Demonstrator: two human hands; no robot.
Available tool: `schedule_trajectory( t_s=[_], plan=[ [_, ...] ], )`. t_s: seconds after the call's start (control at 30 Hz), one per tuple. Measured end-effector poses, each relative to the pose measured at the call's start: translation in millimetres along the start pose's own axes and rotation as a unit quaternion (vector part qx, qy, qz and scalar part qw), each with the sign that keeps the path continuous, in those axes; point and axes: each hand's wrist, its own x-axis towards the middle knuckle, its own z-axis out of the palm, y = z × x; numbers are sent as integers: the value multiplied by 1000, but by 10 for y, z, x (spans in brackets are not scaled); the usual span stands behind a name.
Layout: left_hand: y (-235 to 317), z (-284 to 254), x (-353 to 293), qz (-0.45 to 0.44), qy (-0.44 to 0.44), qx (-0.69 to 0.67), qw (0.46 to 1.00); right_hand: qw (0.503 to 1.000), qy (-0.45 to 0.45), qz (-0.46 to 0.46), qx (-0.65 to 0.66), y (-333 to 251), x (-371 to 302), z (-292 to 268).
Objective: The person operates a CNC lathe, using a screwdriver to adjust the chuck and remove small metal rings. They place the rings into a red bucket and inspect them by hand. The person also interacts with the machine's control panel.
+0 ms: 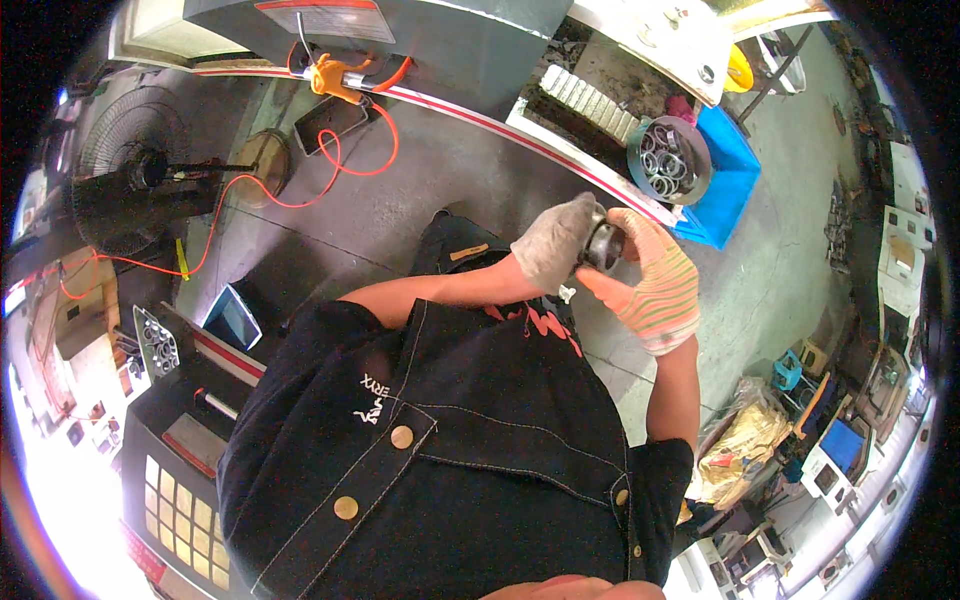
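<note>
A dark, shiny metal ring (603, 246) is held up in front of my chest, between both hands. My left hand (556, 246), in a greyish-white work glove, is closed on its left side. On the other side, my right hand (652, 284) wears a pale glove with orange and green stripes, its fingers and thumb gripping the ring. The gloves cover part of the ring, so its full shape is hidden. Just beyond my hands stands a round metal tub (694, 190) with several similar rings (665, 160) lying in it.
A blue bin (722, 195) is beside the tub, at the machine's red-and-white edge (520, 139). Light blocks (590, 103) sit in a row on the machine bed. An orange hose (215, 230) trails over the floor at left, near a black fan (135, 165).
</note>
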Motion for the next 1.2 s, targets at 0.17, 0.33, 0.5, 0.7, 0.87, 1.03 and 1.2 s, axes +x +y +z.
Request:
schedule_trajectory(
  t_s=[0.17,0.33,0.5,0.7,0.87,1.03,1.2],
  plan=[
    [21,-118,50,-93,46,-180,978,998,44,-26,-32,35,-54,-155],
    [-40,19,-6,-37,-21,-123,992,999,18,-51,6,-5,-6,-21],
    [-151,-25,28,34,1,18,999,995,32,-81,-44,55,11,8],
    [5,3,-26,36,-58,21,997,995,4,-76,-62,-11,38,-32],
    [223,119,-14,42,-41,85,995,985,-30,-111,-126,-155,120,-224],
    [483,169,-22,-88,-47,0,995,973,-74,-95,-198,-361,224,-328],
    [464,151,-25,-127,-50,-75,988,971,-97,-90,-201,-425,280,-330]
  ],
)
